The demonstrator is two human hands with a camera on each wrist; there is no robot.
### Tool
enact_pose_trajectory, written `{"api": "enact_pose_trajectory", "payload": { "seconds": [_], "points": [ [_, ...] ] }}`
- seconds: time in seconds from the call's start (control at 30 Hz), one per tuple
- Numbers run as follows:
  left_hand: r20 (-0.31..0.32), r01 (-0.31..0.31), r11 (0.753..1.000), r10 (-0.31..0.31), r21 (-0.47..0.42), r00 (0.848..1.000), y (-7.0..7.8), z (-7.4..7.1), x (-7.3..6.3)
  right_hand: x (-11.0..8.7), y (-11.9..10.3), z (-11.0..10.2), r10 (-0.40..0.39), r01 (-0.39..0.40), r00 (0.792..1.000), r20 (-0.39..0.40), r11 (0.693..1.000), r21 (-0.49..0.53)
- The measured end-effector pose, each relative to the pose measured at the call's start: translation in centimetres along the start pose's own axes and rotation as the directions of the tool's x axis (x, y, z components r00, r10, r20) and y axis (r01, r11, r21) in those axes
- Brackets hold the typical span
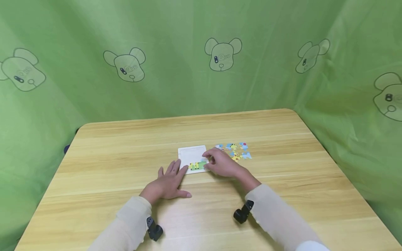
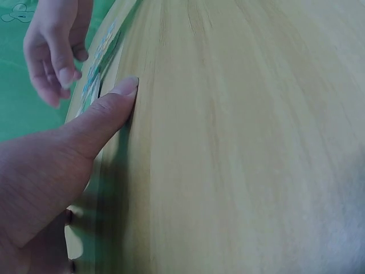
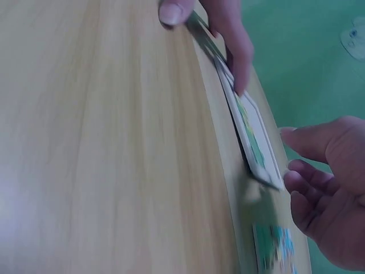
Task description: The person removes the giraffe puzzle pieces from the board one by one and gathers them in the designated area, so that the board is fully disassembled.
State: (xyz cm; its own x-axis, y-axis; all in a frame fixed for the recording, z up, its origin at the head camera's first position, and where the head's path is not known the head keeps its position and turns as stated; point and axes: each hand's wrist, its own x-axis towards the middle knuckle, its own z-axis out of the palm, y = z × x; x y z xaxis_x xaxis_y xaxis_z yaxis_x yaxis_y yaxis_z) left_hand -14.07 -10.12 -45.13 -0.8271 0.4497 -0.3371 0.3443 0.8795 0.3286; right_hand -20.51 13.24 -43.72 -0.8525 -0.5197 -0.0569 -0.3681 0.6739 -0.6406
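A white puzzle tray (image 1: 190,153) lies flat on the table, with joined green and yellow jigsaw pieces (image 1: 197,166) along its near edge. My left hand (image 1: 169,183), fingers spread, rests at the tray's near left corner; one fingertip touches the rim beside the pieces. Over the tray's right side is my right hand (image 1: 223,163), its fingers loosely bent. In the right wrist view a gap shows between the right thumb and fingers (image 3: 311,182), with nothing held there. The right hand partly hides the tray's right rim and some loose pieces in the head view.
Several loose jigsaw pieces (image 1: 246,156) in blue, yellow and red lie right of the tray, just beyond my right hand. The wooden table (image 1: 125,146) has rounded far corners. A green curtain (image 1: 176,87) with printed bear heads surrounds its far side and both sides.
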Motion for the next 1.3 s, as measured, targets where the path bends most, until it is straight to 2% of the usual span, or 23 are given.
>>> {"api": "enact_pose_trajectory", "payload": {
  "seconds": [0.27,0.5,0.73,0.97,1.3],
  "points": [
    [0.005,-0.004,1.0,0.004,0.029,1.0,0.1,-0.2,0.2,1.7,-2.1,1.5,-0.035,0.043,0.997,0.075,0.993,-0.108],
    [0.003,-0.008,0.999,0.008,0.035,1.0,0.1,-0.3,0.2,2.3,-2.6,2.6,-0.06,0.079,0.99,0.124,0.984,-0.158],
    [0.005,-0.001,0.998,0.0,0.065,1.0,0.1,-0.3,0.3,2.4,-2.7,2.8,-0.027,0.046,0.99,0.136,0.989,-0.139],
    [0.015,0.001,0.999,-0.001,0.038,1.0,0.1,-0.3,0.3,2.6,-2.5,2.8,-0.004,0.024,0.989,0.149,0.991,-0.133],
    [0.01,-0.001,1.0,0.001,0.028,1.0,-0.1,0.0,0.3,2.6,-2.4,3.0,0.011,0.002,0.992,0.123,0.994,-0.107]
  ]
}}
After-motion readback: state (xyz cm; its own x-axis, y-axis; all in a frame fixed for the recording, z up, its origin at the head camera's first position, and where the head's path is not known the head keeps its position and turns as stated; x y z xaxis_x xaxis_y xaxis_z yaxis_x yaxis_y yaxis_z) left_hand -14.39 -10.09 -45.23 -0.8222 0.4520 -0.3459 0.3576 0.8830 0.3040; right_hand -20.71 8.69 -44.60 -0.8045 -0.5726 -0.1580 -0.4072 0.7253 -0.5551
